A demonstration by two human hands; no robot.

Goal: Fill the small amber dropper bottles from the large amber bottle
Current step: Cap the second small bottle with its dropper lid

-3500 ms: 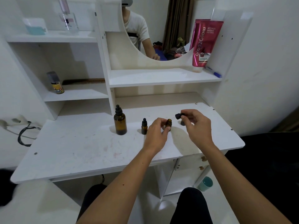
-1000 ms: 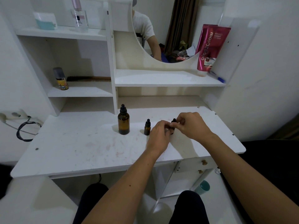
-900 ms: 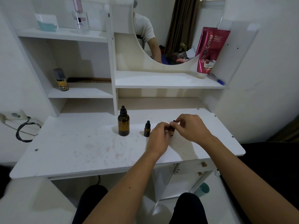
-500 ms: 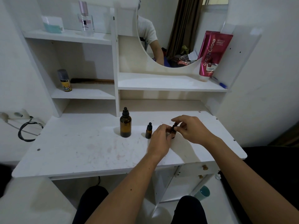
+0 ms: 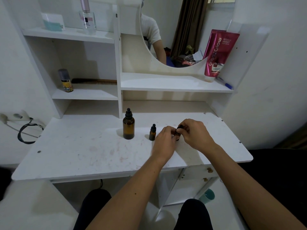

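Note:
The large amber bottle (image 5: 128,126) stands capped with a black dropper top at the middle of the white desk (image 5: 74,150). Just right of it stands a small amber dropper bottle (image 5: 152,132), capped and untouched. A second small amber bottle (image 5: 177,136) is mostly hidden between my hands. My left hand (image 5: 164,141) grips its body from the left. My right hand (image 5: 194,134) pinches its black dropper cap (image 5: 180,127), which sits on the bottle's neck.
White shelves rise behind the desk with a small spray can (image 5: 65,80), a comb (image 5: 94,81), a perfume bottle (image 5: 87,17), a pink tube (image 5: 219,53) and a round mirror (image 5: 182,30). A cable (image 5: 26,131) hangs at the left wall. A teal cup (image 5: 207,195) stands on the floor.
My right hand held the dropper cap lifted off the small bottle; it has since brought the cap down onto the neck, and both hands now stay closed around the bottle. The camera tilted slightly.

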